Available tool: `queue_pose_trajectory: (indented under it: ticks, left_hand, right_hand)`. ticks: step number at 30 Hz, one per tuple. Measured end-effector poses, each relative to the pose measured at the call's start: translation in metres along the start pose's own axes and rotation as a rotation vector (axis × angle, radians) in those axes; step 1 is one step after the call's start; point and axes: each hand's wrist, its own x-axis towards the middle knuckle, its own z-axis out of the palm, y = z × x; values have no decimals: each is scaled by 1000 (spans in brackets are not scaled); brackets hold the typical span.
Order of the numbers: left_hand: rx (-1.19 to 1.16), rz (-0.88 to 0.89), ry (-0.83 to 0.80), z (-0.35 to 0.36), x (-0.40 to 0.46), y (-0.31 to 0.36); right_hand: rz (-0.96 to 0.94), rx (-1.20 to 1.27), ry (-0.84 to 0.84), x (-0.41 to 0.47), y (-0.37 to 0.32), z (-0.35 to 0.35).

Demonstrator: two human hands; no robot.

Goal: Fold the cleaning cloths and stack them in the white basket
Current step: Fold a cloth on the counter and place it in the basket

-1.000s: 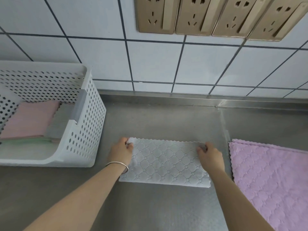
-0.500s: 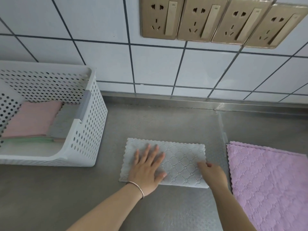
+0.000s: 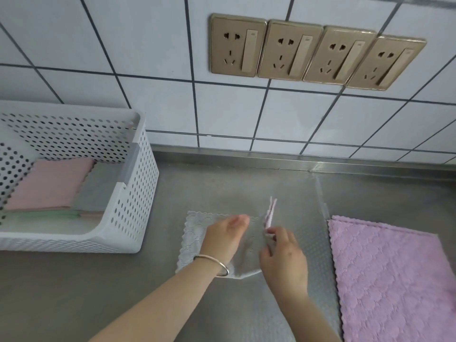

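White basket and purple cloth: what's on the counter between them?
Head view: the grey cloth, pressed by the left hand while the right hand lifts its right end. Otherwise bare steel counter between white basket and purple cloth.

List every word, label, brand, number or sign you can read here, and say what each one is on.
None can be read.
Wall sockets: each switch has a tiny mark at its top end, too small and blurred to read.
White basket, grey cloth, purple cloth, bracelet, counter: no writing visible.
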Motion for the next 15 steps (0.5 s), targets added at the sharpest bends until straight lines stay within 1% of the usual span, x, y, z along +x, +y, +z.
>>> queue_pose_trajectory:
  ticks: [1,2,5,7,9,11,13,15]
  left_hand:
    - [-104,-39,2,-5,4,4]
    - [-125,-55,-10,-10,7,7]
    - [-33,-36,-26,-27,12,7]
    - [-26,-51,9,-35,16,-1]
    - [33,-71,67,-43,20,-13]
    - [77,-88,96,-48,21,-24]
    - [101,-111,139,-52,21,-32]
    - [197,-144,205,-57,22,-42]
  right_hand:
    - [-96,-3,39,-2,-7,7]
    - [-191,-16,83,-5,-13,13]
    - [-411,-30,165,-12,-28,34]
    - [-507,-6,156,-16,-34,46]
    - [-596,31,118,-19,-37,55]
    - [-613,31,79,-21,-35,61]
    - [-571,-32,34,-22,-27,66]
    - [-502,-125,-72,-22,-15,71]
